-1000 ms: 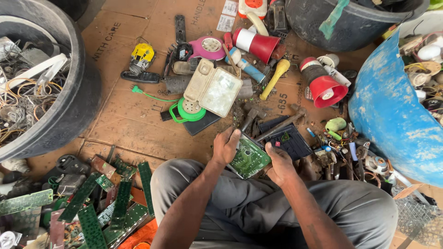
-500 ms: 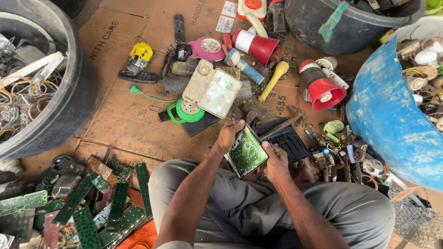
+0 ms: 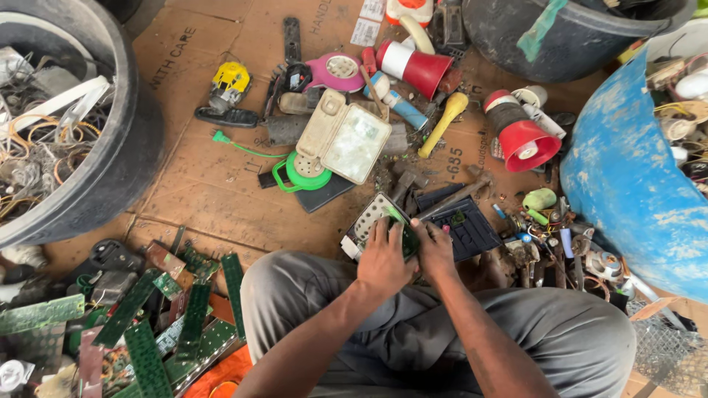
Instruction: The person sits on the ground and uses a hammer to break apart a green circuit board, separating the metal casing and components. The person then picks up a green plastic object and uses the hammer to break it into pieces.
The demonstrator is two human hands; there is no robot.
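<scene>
Over littered cardboard [image 3: 221, 191], both hands [image 3: 408, 254] grip a green circuit board [image 3: 404, 234] between them.

Green circuit board [image 3: 404, 237] w/ pale grey perforated casing [image 3: 366, 220]. Cream phone body [image 3: 344, 138], green round part [image 3: 302, 171], pink dial phone [image 3: 335, 71], red-white megaphones [image 3: 414, 65], yellow torch [image 3: 445, 121]. Blue drum [image 3: 627, 184] w/ pale scuffs; black tubs [image 3: 125, 158]; brown cardboard [image 3: 214, 195]; grey trousers [image 3: 575, 346].
</scene>
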